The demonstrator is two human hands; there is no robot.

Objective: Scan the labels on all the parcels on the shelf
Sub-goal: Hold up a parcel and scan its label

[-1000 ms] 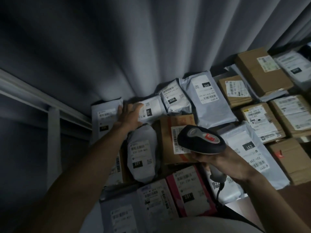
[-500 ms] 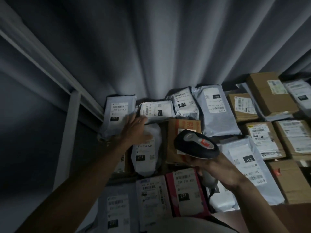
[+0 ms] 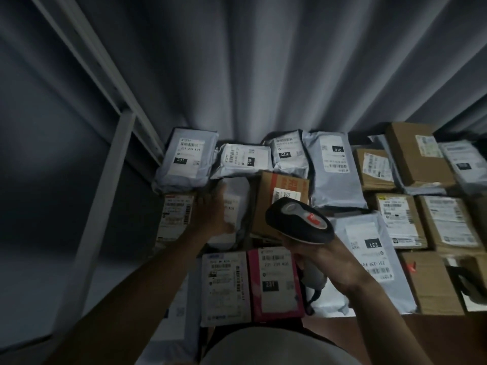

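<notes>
Several labelled parcels lie flat on the shelf: grey mailer bags and brown cardboard boxes. My right hand (image 3: 326,262) grips a black handheld scanner (image 3: 299,219) with a red button, held above a brown box (image 3: 282,191) in the middle. My left hand (image 3: 213,214), blurred, rests on a white mailer bag (image 3: 234,204) just left of that box. A grey bag marked 231 (image 3: 184,162) lies at the back left, a pink parcel (image 3: 274,283) at the front.
A grey curtain (image 3: 263,75) hangs behind the parcels. A white metal shelf post (image 3: 105,196) and rail stand at the left. Brown boxes (image 3: 419,159) fill the right side. The wooden shelf edge (image 3: 434,335) shows at the bottom right.
My left hand has drawn back from the rear bags onto the white bag nearer me. The view has tilted upward, so the parcels sit lower in frame. The scanner stays over the middle box.
</notes>
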